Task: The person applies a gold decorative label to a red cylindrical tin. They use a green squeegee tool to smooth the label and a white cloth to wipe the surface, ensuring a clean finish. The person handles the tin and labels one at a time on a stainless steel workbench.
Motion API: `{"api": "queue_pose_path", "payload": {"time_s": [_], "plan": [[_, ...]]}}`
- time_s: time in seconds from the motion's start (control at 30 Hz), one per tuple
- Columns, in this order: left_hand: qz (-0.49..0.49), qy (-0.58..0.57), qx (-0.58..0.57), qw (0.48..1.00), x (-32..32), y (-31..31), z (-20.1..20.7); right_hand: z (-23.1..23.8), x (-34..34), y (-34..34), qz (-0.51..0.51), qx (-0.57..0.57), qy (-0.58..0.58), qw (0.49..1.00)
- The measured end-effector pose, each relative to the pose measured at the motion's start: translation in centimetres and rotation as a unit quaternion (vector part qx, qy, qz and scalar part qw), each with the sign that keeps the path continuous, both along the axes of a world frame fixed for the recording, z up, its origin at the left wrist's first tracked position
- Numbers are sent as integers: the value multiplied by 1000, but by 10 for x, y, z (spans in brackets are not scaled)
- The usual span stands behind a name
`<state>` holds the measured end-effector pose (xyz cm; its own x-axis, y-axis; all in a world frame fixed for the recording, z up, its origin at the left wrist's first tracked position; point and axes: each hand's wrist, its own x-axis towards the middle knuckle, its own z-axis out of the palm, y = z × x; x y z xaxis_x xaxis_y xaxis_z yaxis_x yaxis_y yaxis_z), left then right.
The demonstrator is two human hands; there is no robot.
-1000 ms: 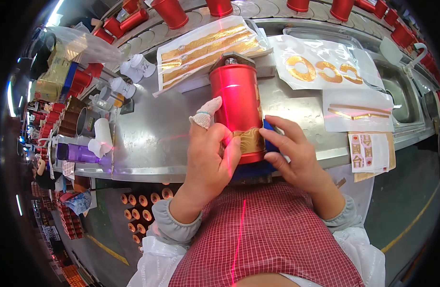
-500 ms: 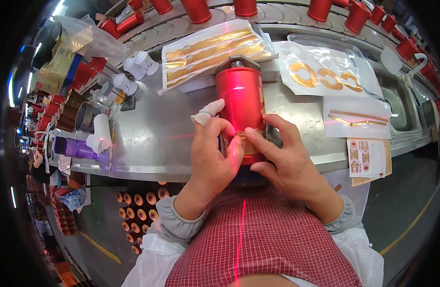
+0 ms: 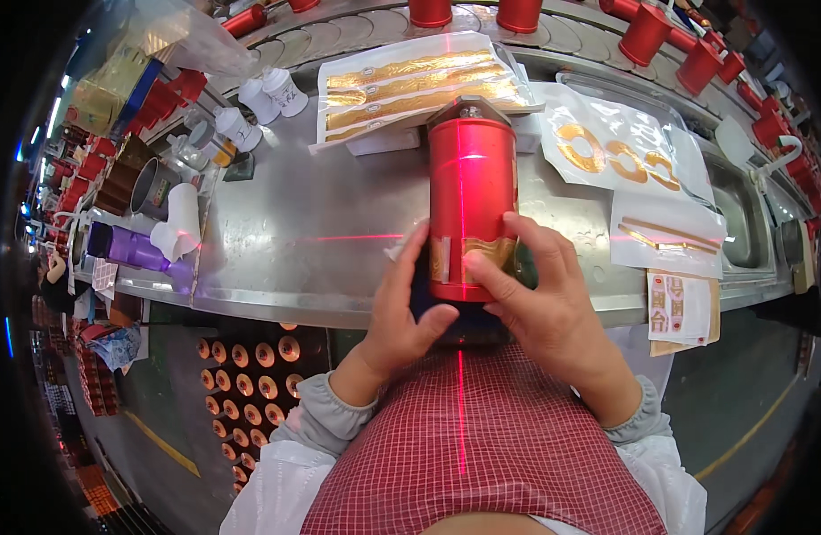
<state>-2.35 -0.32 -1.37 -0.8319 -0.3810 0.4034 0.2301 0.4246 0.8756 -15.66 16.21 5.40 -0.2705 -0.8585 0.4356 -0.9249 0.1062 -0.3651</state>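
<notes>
A red cylindrical bottle (image 3: 468,183) lies lengthwise before me, its far end toward a grey metal stop (image 3: 468,108). A gold label strip (image 3: 492,251) wraps part of its near end, with a gap in the band on the left. Fine red light lines cross the bottle. My right hand (image 3: 553,299) grips its right side, thumb pressing on the gold strip and fingers round the flank. Beside the bottle's left edge, my left hand (image 3: 401,303) is open, thumb spread from the fingers; a white cover on one fingertip is partly hidden.
Sheets of gold labels (image 3: 410,80) lie beyond the bottle, and a sheet with curved gold pieces (image 3: 629,160) at right. A sink (image 3: 747,209) sits far right. White small bottles (image 3: 284,91) and a purple object (image 3: 129,247) stand left. A conveyor (image 3: 357,36) carries red bottles behind.
My left hand has let go of the gold strip and opened out to the left. My right thumb still presses the strip. Red bottles on the conveyor have shifted right.
</notes>
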Motion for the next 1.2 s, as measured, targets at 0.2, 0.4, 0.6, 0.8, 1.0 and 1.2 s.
{"api": "queue_pose_path", "payload": {"time_s": [0.2, 0.4, 0.6, 0.8, 1.0, 1.2], "plan": [[67, -13, -162, 984, 1, 7, -3, 5, 1, 1, 17, -3, 13, 1000], [70, 8, -361, 930, -4, -4, 22, -19, 0, 6, -25, -48, -66, 996], [46, -10, -339, 940, -8, 4, 33, -34, -1, 8, -30, -68, -82, 994], [-12, -12, -357, 934, -12, -2, 37, -37, -2, 10, -26, -68, -98, 993], [-34, 14, 79, 996, -18, -9, 26, -34, -6, 24, -48, -118, -295, 947], [-26, -27, 203, 978, -36, 1, 21, -12, -15, 21, -55, -155, -647, 745]]}}
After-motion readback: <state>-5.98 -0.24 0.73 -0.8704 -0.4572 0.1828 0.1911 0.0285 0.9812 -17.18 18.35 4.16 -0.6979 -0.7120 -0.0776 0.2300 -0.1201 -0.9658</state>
